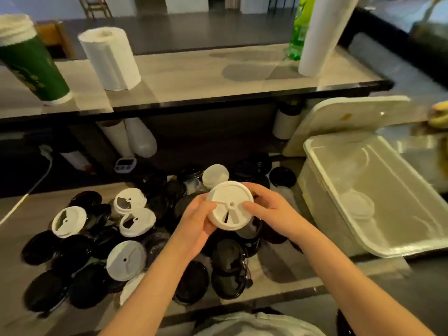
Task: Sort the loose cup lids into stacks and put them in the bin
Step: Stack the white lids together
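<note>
Both hands hold one white cup lid (229, 204) above the pile, its underside facing me. My left hand (197, 223) grips its left rim; my right hand (271, 209) grips its right rim with the thumb on the face. Below lies a heap of several black lids (228, 263) mixed with several white lids (69, 221) (126, 260) on the lower counter. The translucent white bin (324, 197) stands open to the right, with a clear lid (357, 206) lying on its floor.
The bin's cover (344, 117) leans behind it. On the raised shelf stand a paper towel roll (110, 58), a green cup stack (34, 64), a white roll (322, 37) and a green bottle (299, 32). A small timer (124, 164) sits under the shelf.
</note>
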The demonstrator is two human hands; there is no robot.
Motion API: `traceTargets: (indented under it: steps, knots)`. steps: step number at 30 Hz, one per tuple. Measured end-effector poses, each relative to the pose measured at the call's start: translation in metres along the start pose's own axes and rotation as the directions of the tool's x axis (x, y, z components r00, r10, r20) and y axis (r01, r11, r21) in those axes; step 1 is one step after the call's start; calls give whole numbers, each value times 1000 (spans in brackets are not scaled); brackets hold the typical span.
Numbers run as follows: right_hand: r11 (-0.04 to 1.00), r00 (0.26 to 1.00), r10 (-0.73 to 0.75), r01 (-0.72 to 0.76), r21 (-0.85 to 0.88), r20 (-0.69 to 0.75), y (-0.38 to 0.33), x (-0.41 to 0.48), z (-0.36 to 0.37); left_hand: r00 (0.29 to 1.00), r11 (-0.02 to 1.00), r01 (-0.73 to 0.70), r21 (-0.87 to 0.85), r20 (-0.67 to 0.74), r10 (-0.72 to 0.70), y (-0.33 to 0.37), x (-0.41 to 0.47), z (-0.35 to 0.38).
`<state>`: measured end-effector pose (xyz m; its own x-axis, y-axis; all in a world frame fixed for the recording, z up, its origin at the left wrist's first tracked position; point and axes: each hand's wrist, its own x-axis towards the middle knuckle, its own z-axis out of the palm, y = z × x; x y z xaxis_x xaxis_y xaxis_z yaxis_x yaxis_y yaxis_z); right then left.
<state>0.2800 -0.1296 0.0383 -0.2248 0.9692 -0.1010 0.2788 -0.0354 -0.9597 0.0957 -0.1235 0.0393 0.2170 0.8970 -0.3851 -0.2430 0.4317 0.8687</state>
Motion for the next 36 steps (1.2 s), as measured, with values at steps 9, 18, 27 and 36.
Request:
traceTargets:
  steps: [9,18,27,36]
  knots:
    - [996,958,46,-21,90,-284,9,-42,-125,978,795,-96,599,204,-35,14,50,120]
    - [976,946,75,-134,-169,-316,21,-83,-215,952,617,-180,766,294,-87,16,89,225]
    - [748,987,141,-156,-645,-76,38,-88,-249,885,448,-172,877,337,-321,4,106,283]
    - [717,930,233,-361,-596,-283,83,-81,-267,835,3,-550,835,550,6,-23,115,261]
